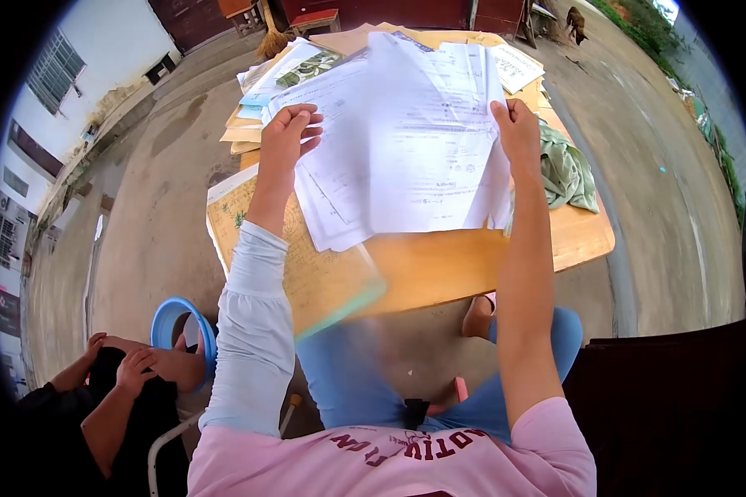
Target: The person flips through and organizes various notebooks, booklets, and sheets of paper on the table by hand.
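Note:
My right hand (518, 132) pinches the upper right edge of a printed white sheet (435, 157), which is raised over the table. My left hand (294, 137) is in front of the left edge of more printed papers (336, 199); its fingers are half curled with gaps between them, and no sheet shows in its grasp. Under my left forearm, a tan booklet or folder (265, 228) with a greenish edge lies at the table's near left corner. A crumpled green cloth (565, 170) rests just right of my right forearm.
Stacked papers and booklets cover the back of the wooden table (439, 265). A seated person's hands (133, 369) rest by their knee at the lower left, near a blue basin (167, 319). A broom (272, 41), a red-topped stool (315, 18) and a brown animal (576, 25) are farther off.

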`<state>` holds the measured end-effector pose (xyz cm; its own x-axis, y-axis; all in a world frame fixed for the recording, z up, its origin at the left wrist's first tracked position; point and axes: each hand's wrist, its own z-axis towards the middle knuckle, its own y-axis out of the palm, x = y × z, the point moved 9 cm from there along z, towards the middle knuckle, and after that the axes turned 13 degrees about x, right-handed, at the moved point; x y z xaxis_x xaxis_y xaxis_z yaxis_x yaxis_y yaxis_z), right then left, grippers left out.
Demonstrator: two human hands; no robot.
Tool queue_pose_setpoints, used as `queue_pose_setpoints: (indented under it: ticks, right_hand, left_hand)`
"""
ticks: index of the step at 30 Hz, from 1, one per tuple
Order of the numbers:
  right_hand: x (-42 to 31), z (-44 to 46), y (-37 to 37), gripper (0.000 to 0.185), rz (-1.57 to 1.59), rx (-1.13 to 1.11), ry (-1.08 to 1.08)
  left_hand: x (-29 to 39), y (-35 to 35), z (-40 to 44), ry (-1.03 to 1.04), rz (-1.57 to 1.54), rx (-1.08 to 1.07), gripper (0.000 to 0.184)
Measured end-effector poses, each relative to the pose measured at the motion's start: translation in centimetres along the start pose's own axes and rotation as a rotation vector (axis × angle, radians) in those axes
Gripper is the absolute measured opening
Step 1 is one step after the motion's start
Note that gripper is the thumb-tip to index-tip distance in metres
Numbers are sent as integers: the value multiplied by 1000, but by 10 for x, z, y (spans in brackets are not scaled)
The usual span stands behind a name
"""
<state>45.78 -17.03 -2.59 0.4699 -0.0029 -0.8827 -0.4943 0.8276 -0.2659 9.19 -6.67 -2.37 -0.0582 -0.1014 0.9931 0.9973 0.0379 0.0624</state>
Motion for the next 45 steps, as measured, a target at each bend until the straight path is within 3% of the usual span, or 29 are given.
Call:
queue_pose_setpoints:
  ticks: [4, 5, 8, 10, 12, 14, 15, 16, 18, 22, 25, 28, 31, 37, 45]
  right_hand:
    - [16, 10, -40, 26, -564, 150, -134]
    - [26, 12, -47, 26, -591, 190, -27]
    - [-14, 2, -50, 25, -473, 493, -442]
    - [-38, -6, -30, 18, -128, 311, -460]
    - [-44, -23, 9, 15, 79, 17, -260]
    - [-51, -54, 52, 15, 70, -263, -335]
    - [-46, -70, 70, 14, 40, -371, -370]
    - [-38, -84, 87, 14, 10, -478, -404]
    - [-33, -97, 105, 14, -89, -477, -564]
    - [-20, -84, 96, 24, 13, -527, -191]
    - [-27, -74, 83, 29, 149, -390, -6]
    - [-31, -66, 90, 34, 324, -500, -71]
    - [-25, -71, 92, 39, 528, -508, 124]
    - [-30, -64, 79, 27, 475, -431, 132]
    - [-39, -75, 78, 35, 398, -512, 143]
  left_hand:
    - [-4, -39, 19, 105, 71, 264, 16]
    - [-5, -43, 25, 139, 113, 254, 20]
    - [-13, -52, 37, 276, 361, 303, 29]
    - [-9, -48, 35, 424, 584, 313, 36]
    - [-6, -40, 27, 564, 819, 300, 43]
    - [-4, -26, 15, 702, 1060, 251, 49]
    - [-3, -25, 14, 629, 1070, 250, 52]
    - [-8, -25, 18, 600, 1013, 225, 49]
    - [-11, -24, 24, 544, 897, 179, 45]
    - [12, -31, 22, 391, 552, 208, 34]
    - [18, -38, 18, 283, 228, 200, 33]
    - [18, -31, 14, 200, 82, 112, 31]
    - [11, -24, 14, 146, 43, 38, 30]
    - [12, -10, 8, 119, -24, -3, 39]
    - [6, -7, 18, 272, 159, -50, 40]
